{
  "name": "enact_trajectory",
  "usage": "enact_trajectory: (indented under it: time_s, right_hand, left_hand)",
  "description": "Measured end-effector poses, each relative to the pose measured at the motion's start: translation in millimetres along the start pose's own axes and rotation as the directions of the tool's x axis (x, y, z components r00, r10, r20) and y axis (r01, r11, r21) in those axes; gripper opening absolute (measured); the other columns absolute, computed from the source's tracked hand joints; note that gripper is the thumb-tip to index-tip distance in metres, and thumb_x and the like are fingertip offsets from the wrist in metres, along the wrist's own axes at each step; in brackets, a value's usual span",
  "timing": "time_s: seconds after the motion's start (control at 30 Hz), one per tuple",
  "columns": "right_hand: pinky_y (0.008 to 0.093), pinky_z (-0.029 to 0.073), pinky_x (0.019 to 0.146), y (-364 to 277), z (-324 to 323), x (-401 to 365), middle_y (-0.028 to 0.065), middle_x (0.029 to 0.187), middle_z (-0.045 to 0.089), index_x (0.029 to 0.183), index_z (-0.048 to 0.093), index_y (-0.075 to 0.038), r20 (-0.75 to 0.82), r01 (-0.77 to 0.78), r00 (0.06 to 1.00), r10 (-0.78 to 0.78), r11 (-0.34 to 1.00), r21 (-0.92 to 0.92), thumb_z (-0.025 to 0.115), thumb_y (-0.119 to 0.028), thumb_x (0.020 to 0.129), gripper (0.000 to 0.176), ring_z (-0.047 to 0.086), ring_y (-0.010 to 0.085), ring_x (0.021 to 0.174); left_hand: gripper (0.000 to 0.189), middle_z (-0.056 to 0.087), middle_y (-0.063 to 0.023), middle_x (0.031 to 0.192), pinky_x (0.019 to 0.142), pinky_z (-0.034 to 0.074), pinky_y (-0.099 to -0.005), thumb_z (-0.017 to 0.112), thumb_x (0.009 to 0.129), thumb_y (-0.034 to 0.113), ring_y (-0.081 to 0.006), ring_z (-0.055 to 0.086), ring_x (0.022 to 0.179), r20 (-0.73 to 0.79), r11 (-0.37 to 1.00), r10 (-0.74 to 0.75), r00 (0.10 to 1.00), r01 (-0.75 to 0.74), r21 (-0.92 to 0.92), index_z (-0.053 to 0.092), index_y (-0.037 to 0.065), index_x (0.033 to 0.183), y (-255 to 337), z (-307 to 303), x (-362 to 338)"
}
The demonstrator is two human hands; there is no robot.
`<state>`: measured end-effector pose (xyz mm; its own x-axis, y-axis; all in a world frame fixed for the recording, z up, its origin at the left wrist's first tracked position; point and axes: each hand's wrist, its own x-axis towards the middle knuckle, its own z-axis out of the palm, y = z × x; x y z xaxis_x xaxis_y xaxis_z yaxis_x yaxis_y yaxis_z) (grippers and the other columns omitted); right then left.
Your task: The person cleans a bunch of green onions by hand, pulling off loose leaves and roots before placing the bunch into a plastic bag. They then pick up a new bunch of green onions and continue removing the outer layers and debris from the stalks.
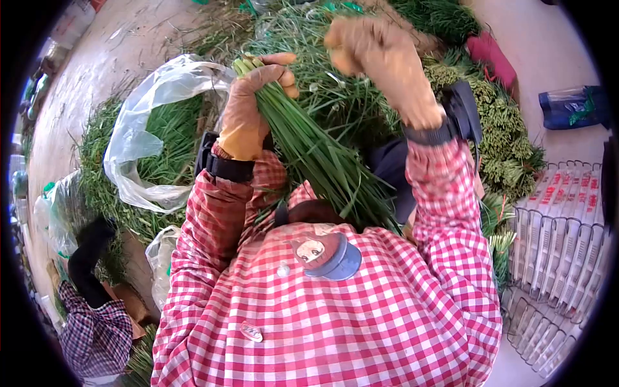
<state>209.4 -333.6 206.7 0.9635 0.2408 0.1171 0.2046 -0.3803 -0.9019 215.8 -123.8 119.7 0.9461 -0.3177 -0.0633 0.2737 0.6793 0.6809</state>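
Observation:
My left hand, in a tan work glove, is closed around a bunch of long green stems. The pale cut ends poke out above the fist, and the thin leaves slant down to the right across my lap. Higher up, apart from the bunch, is my right hand, in a similar glove and slightly blurred. Its fingers are curled in; whatever they may hold is hidden. Loose green stalks are heaped behind and between both hands. An open clear plastic bag with greenery inside lies left of my left hand.
Scaly green sprigs are piled at right, near a dark red object. Stacked wire-framed racks stand at the right edge, below a blue package. At lower left, another person's checked sleeve shows beside more greenery.

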Motion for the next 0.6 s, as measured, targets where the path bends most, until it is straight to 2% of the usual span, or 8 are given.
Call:
enact_trajectory:
  time_s: [0.1, 0.2, 0.27, 0.33, 0.4, 0.47, 0.53, 0.6]
  right_hand:
    - [0.0371, 0.05, 0.072, -36.9, 24.7, -26.5, 0.0142, 0.087, 0.067, 0.103, 0.064, 0.0, 0.143, 0.02, 0.989, 0.044, 0.909, -0.416, 0.068, -0.049, 0.078, 0.055, 0.065, 0.0275, 0.081]
    - [0.0379, 0.05, 0.074, -43.0, 24.9, -26.1, 0.0163, 0.09, 0.066, 0.099, 0.065, -0.003, 0.23, 0.044, 0.972, 0.053, 0.916, -0.398, 0.065, -0.031, 0.08, 0.034, 0.063, 0.0331, 0.083]
    - [0.0381, 0.05, 0.073, -36.6, 20.9, -27.2, 0.0164, 0.087, 0.066, 0.095, 0.066, -0.003, 0.16, 0.151, 0.982, -0.102, 0.931, -0.332, 0.063, -0.025, 0.083, 0.026, 0.063, 0.0327, 0.08]
    - [0.0244, 0.049, 0.071, -27.5, 11.1, -21.1, 0.0048, 0.08, 0.067, 0.1, 0.068, -0.003, 0.147, 0.267, 0.963, -0.228, 0.889, -0.371, 0.068, -0.018, 0.085, 0.021, 0.061, 0.0123, 0.074]
    - [0.0238, 0.05, 0.078, -0.7, -12.4, 0.1, 0.0054, 0.086, 0.068, 0.104, 0.066, -0.002, 0.08, 0.515, 0.761, -0.643, 0.525, -0.678, 0.068, -0.019, 0.086, 0.025, 0.064, 0.0132, 0.081]
    - [0.0324, 0.042, 0.053, -11.7, -33.1, 25.2, 0.0091, 0.063, 0.056, 0.079, 0.06, -0.002, -0.267, 0.498, 0.664, -0.699, 0.679, -0.539, 0.063, -0.016, 0.086, 0.016, 0.053, 0.0174, 0.057]
    - [0.0286, 0.045, 0.055, -58.5, -46.7, 5.8, 0.0075, 0.064, 0.056, 0.087, 0.063, 0.0, -0.247, 0.005, 0.931, -0.267, 0.689, -0.725, 0.059, -0.014, 0.087, 0.015, 0.054, 0.015, 0.059]
    - [0.0264, 0.05, 0.084, -45.8, -28.4, -13.7, 0.0076, 0.1, 0.068, 0.111, 0.063, -0.003, -0.099, 0.185, 0.954, -0.282, 0.819, -0.544, 0.07, -0.019, 0.082, 0.033, 0.064, 0.0173, 0.092]
  left_hand:
    - [0.03, 0.059, -0.0056, 0.078, 0.066, 0.05, -0.0293, 0.062, 0.081, 0.01, -0.0163, 0.057, 0.071, -0.07, 0.983, 0.053, 0.996, -0.039, 0.181, 0.059, -0.001, 0.109, 21.5, 26.1, -5.2]
    - [0.026, 0.06, -0.0068, 0.08, 0.065, 0.05, -0.0289, 0.062, 0.08, 0.009, -0.0169, 0.058, 0.069, -0.078, 0.962, 0.112, 0.991, -0.088, 0.258, 0.061, 0.0, 0.105, 27.2, 37.3, -2.9]
    - [0.025, 0.061, -0.0067, 0.081, 0.062, 0.051, -0.0271, 0.065, 0.081, 0.012, -0.016, 0.06, 0.068, -0.096, 0.954, 0.03, 0.995, 0.0, 0.299, 0.062, 0.0, 0.103, 31.9, 40.4, -6.6]
    - [0.025, 0.061, -0.0064, 0.081, 0.06, 0.051, -0.0268, 0.066, 0.082, 0.015, -0.0152, 0.06, 0.067, -0.122, 0.911, -0.026, 0.992, 0.074, 0.406, 0.063, 0.0, 0.103, 33.4, 41.8, -10.5]
    - [0.028, 0.062, -0.0051, 0.085, 0.059, 0.051, -0.0266, 0.068, 0.083, 0.02, -0.0135, 0.06, 0.065, -0.04, 0.928, -0.11, 0.993, 0.117, 0.354, 0.063, 0.001, 0.103, 36.4, 38.1, -15.9]
    - [0.031, 0.062, -0.0046, 0.086, 0.059, 0.051, -0.0264, 0.069, 0.082, 0.021, -0.0133, 0.06, 0.065, 0.084, 0.962, -0.1, 0.991, 0.075, 0.262, 0.063, 0.001, 0.105, 35.2, 32.4, -19.9]
    - [0.036, 0.061, -0.0035, 0.084, 0.059, 0.051, -0.0258, 0.068, 0.083, 0.027, -0.0133, 0.059, 0.069, 0.117, 0.965, 0.035, 0.993, -0.064, 0.254, 0.063, 0.0, 0.107, 35.6, 26.8, -16.9]
    - [0.034, 0.062, -0.0039, 0.083, 0.06, 0.051, -0.0268, 0.065, 0.085, 0.03, -0.015, 0.062, 0.071, 0.141, 0.962, 0.136, 0.981, -0.165, 0.22, 0.065, 0.001, 0.104, 39.4, 17.8, -3.1]
